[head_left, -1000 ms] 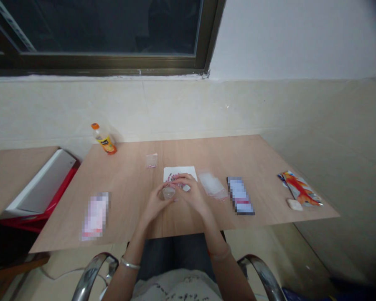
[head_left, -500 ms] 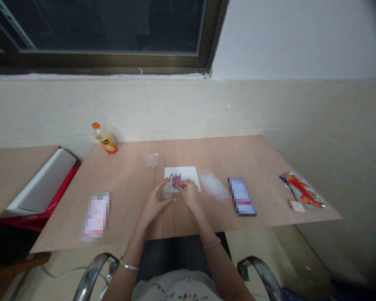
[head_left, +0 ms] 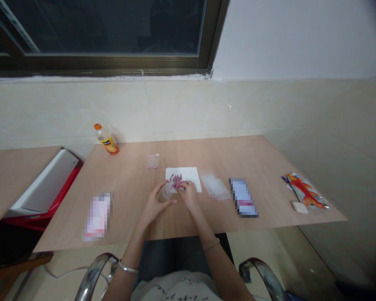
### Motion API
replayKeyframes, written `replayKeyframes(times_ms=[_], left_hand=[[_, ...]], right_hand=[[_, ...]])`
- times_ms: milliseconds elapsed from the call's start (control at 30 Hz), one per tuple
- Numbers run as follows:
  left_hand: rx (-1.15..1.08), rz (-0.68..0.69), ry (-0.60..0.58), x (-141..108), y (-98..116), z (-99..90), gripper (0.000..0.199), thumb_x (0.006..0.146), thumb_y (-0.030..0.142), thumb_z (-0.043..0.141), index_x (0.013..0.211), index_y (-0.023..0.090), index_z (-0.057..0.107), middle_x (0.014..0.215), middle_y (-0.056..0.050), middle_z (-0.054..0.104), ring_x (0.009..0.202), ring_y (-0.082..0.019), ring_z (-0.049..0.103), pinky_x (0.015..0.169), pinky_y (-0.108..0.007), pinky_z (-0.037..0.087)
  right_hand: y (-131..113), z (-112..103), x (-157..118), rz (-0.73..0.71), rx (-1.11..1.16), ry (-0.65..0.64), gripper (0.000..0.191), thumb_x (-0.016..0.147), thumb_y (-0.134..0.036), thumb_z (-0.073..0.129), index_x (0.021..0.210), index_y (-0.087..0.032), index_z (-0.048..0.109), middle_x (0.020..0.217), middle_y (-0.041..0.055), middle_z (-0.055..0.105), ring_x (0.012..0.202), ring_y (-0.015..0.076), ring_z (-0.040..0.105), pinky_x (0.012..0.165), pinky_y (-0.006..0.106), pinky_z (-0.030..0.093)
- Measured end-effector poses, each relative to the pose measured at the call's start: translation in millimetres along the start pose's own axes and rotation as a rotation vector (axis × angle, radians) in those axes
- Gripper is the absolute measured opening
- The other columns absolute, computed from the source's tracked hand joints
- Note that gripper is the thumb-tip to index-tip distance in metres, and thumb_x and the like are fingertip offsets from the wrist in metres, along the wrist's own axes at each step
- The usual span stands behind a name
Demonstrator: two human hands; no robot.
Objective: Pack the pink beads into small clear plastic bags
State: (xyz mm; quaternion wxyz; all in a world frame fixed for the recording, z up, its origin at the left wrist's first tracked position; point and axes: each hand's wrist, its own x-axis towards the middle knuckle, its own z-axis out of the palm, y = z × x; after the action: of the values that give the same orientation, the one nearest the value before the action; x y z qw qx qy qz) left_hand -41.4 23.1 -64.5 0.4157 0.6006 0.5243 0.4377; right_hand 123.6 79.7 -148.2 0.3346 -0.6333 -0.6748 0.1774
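Sitting at a wooden tabletop [head_left: 128, 196], the person held a clear plastic cup [head_left: 167, 192] in the left hand [head_left: 152, 205], its fingers [head_left: 174, 201] curved around the cup, which was tilted just above a sheet of white paper [head_left: 192, 177]. The right hand [head_left: 189, 196] rested beside it, its fingers [head_left: 182, 188] pressed together at the edge of a heap of small pink beads [head_left: 176, 181] on the paper; whether they pinched a bead was too small to tell. A small clear bag [head_left: 153, 161] lay beyond the paper, clear plastic bags [head_left: 215, 187] just to its right, and an orange-capped juice bottle [head_left: 106, 140] lay farther left
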Motion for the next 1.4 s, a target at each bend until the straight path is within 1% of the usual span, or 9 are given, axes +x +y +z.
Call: replayKeyframes(times_ms=[200,333,433,600,733,900,1000,1167,1400], left_hand=[[-0.015,-0.008,0.02,-1,2,0.1,0.067,0.061,0.032,0.079,0.122,0.019,0.054,0.129,-0.012,0.057,0.122,-0.027,0.051,0.106,-0.045,0.037],[-0.005,-0.005,0.03,-2,2,0.5,0.065,0.061,0.033,0.079,0.119,0.02,0.055,0.127,-0.011,0.058,0.121,-0.027,0.052,0.105,-0.044,0.037],[0.0,-0.005,0.04,-2,2,1.8,0.065,0.06,0.034,0.079,0.119,0.02,0.055,0.127,-0.012,0.058,0.12,-0.027,0.052,0.105,-0.044,0.037],[0.007,0.022,0.02,0,-2,5.7,0.065,0.061,0.034,0.079,0.119,0.019,0.054,0.129,-0.013,0.057,0.12,-0.026,0.052,0.106,-0.045,0.036],[-0.005,0.03,-0.012,0,-2,9.8,0.061,0.063,0.032,0.077,0.119,0.02,0.054,0.129,-0.012,0.056,0.122,-0.026,0.051,0.106,-0.045,0.036],[-0.033,0.032,-0.032,0,9,14.6,0.06,0.065,0.027,0.076,0.121,0.02,0.053,0.128,-0.012,0.057,0.121,-0.025,0.052,0.106,-0.045,0.036],[-0.053,0.041,-0.033,0,14,15.8,0.06,0.065,0.026,0.075,0.12,0.02,0.053,0.128,-0.012,0.058,0.121,-0.025,0.052,0.106,-0.045,0.036],[-0.033,0.048,-0.015,-1,13,13.6,0.062,0.064,0.029,0.077,0.121,0.021,0.054,0.13,-0.012,0.056,0.122,-0.026,0.051,0.106,-0.045,0.036],[0.036,0.083,0.014,-2,15,8.3,0.068,0.067,0.034,0.076,0.128,0.022,0.049,0.134,-0.011,0.053,0.126,-0.026,0.048,0.109,-0.044,0.034]], right_hand=[[1,-3,-3,0.005,0.076,0.023,0.005,0.072,-0.025,0.07,0.07,-0.022,0.072,0.081,0.0061,0.064,0.086,0.0219,0.056,0.077,0.032,0.042],[-7,-10,-5,0.002,0.257,0.089,0.005,0.072,-0.027,0.071,0.071,-0.022,0.072,0.079,0.0049,0.065,0.084,0.0213,0.057,0.077,0.033,0.043],[-21,-25,-6,-0.002,0.452,0.139,0.006,0.072,-0.028,0.07,0.072,-0.022,0.072,0.078,0.0036,0.065,0.082,0.0199,0.058,0.076,0.032,0.043],[-49,-57,-8,-0.009,0.652,0.113,0.008,0.074,-0.032,0.07,0.075,-0.024,0.073,0.08,0.0026,0.064,0.08,0.0181,0.058,0.068,0.029,0.042],[-62,-71,-10,-0.048,0.732,0.091,0.009,0.073,-0.033,0.071,0.077,-0.025,0.073,0.082,0.0027,0.063,0.082,0.0177,0.057,0.068,0.029,0.042],[-69,-73,-13,-0.078,0.733,0.053,0.01,0.074,-0.035,0.071,0.079,-0.026,0.074,0.084,0.003,0.062,0.088,0.0186,0.058,0.08,0.033,0.046],[-72,-75,-14,-0.107,0.719,0.039,0.011,0.078,-0.035,0.067,0.08,-0.026,0.074,0.085,0.0033,0.062,0.088,0.0183,0.058,0.082,0.034,0.047],[-63,-80,-9,-0.062,0.68,0.071,0.018,0.081,-0.037,0.062,0.08,-0.023,0.073,0.085,0.0046,0.064,0.086,0.018,0.059,0.076,0.031,0.048],[-19,-65,-4,0.059,0.482,0.141,0.013,0.077,-0.029,0.063,0.08,-0.019,0.071,0.084,0.007,0.067,0.085,0.0204,0.06,0.077,0.032,0.047]])
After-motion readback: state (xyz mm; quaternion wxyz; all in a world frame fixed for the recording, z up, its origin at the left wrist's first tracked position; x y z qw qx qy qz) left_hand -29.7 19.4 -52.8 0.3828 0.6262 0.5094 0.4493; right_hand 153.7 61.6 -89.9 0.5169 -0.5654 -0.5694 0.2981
